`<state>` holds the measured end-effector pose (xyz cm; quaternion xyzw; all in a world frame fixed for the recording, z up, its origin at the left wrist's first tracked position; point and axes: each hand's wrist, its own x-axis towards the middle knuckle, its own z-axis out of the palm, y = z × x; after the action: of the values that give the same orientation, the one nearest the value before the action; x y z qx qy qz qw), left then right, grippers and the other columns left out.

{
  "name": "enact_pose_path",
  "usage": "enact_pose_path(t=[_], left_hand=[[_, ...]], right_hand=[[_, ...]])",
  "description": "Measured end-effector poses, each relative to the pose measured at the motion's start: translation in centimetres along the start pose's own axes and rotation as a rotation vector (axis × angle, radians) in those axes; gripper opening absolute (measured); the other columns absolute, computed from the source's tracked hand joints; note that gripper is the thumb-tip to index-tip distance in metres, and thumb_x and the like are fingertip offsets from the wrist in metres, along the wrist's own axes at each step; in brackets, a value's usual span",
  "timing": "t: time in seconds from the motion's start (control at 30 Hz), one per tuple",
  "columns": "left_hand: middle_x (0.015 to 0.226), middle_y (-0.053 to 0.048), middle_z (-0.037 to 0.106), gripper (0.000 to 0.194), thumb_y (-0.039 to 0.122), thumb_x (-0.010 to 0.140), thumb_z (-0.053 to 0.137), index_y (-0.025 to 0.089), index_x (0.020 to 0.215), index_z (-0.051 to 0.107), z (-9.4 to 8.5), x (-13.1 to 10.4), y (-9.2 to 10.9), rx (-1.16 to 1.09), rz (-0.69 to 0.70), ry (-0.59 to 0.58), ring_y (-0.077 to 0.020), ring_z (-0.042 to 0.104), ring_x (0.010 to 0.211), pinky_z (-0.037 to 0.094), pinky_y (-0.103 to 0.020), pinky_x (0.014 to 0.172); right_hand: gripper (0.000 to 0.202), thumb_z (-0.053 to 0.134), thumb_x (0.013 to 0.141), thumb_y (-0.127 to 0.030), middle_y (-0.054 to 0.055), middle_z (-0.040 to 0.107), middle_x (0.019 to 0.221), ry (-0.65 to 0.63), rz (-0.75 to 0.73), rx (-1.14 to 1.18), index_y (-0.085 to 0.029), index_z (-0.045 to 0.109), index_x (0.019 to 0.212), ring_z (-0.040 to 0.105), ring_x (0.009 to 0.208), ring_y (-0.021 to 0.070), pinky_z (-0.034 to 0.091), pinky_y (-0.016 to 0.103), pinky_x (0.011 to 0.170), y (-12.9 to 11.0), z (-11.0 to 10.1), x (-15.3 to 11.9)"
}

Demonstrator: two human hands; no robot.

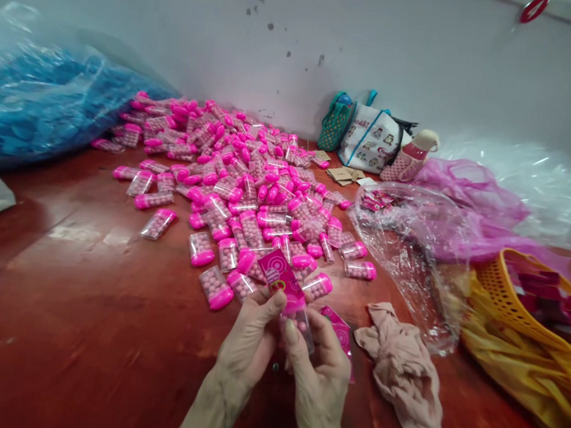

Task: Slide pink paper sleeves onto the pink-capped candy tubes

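Between my two hands is a small clear container of pink balls (299,320) with a magenta printed sleeve (281,275) at its upper end. My left hand (250,339) pinches the sleeve with the thumb on its face. Lower down, my right hand (320,373) has its fingers wrapped round the clear container, thumb in front. Whether the sleeve is around the container or only against it I cannot tell. A flat magenta printed piece (339,328) lies on the table, partly behind my right hand. Just beyond my hands spreads a heap of pink-capped containers (250,228) filled with pink balls.
A pale pink cloth (404,372) lies right of my hands on the red-brown table (86,330). Further right are a clear plastic bag (411,229) and a yellow basket (499,294) holding magenta pieces. Bags (371,138) stand by the wall; a blue-filled plastic sack (53,103) is left.
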<state>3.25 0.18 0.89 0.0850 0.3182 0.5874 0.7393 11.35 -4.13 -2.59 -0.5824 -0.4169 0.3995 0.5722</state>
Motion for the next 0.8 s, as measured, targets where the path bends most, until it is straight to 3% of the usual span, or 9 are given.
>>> enact_pose_path(t=[0.07, 0.27, 0.37, 0.53, 0.6, 0.8], left_hand=[[0.056, 0.001, 0.064, 0.017, 0.021, 0.06, 0.077, 0.014, 0.068, 0.064, 0.0, 0.2, -0.1, 0.013, -0.007, -0.005, -0.0132, 0.062, 0.051, 0.05, -0.022, 0.051], [0.055, 0.0, 0.064, 0.011, 0.016, 0.064, 0.073, 0.013, 0.071, 0.066, 0.0, 0.3, -0.5, 0.118, 0.014, 0.032, -0.0117, 0.059, 0.048, 0.046, -0.021, 0.048], [0.056, 0.0, 0.065, 0.01, 0.013, 0.063, 0.073, 0.013, 0.069, 0.066, -0.1, 0.1, -0.4, 0.176, 0.059, 0.049, -0.0111, 0.058, 0.049, 0.045, -0.02, 0.048], [0.062, -0.002, 0.067, 0.012, 0.016, 0.063, 0.073, 0.014, 0.074, 0.068, -0.1, -0.1, 0.1, 0.183, -0.034, -0.058, -0.0117, 0.058, 0.051, 0.042, -0.02, 0.046], [0.063, -0.002, 0.067, 0.015, 0.018, 0.063, 0.074, 0.013, 0.076, 0.069, -0.1, -0.1, 0.0, 0.207, -0.03, -0.07, -0.01, 0.055, 0.049, 0.04, -0.019, 0.045], [0.053, 0.0, 0.061, 0.012, 0.023, 0.066, 0.072, 0.013, 0.071, 0.067, -0.4, -0.1, -0.6, 0.378, 0.022, -0.015, -0.0077, 0.05, 0.043, 0.035, -0.017, 0.04]], right_hand=[[0.028, 0.064, 0.077, -0.031, 0.004, 0.066, 0.078, -0.015, 0.067, 0.028, -0.015, 0.06, 0.099, 0.064, 0.066, 0.0156, 0.053, 0.024, 0.058, -0.1, 0.1, 0.0], [0.026, 0.063, 0.076, -0.031, 0.007, 0.066, 0.08, -0.011, -0.039, -0.097, -0.015, 0.062, 0.097, 0.061, 0.067, 0.0162, 0.051, 0.026, 0.062, -0.3, -0.3, 0.3], [0.024, 0.063, 0.076, -0.034, 0.002, 0.062, 0.07, -0.08, 0.075, 0.009, -0.017, 0.062, 0.092, 0.056, 0.058, 0.0127, 0.047, 0.022, 0.053, -1.1, -0.3, 0.6], [0.021, 0.062, 0.078, -0.038, -0.005, 0.051, 0.058, -0.176, 0.232, 0.205, -0.018, 0.06, 0.083, 0.042, 0.045, 0.0055, 0.034, 0.015, 0.041, -2.5, -0.6, 0.9], [0.02, 0.061, 0.08, -0.037, -0.005, 0.052, 0.06, -0.183, 0.211, 0.182, -0.018, 0.06, 0.084, 0.043, 0.047, 0.006, 0.035, 0.016, 0.043, -2.4, -0.9, 0.8], [0.025, 0.064, 0.076, -0.034, 0.003, 0.064, 0.074, -0.013, 0.016, -0.156, -0.017, 0.063, 0.095, 0.057, 0.063, 0.0138, 0.045, 0.023, 0.058, -1.2, -1.2, 0.1]])
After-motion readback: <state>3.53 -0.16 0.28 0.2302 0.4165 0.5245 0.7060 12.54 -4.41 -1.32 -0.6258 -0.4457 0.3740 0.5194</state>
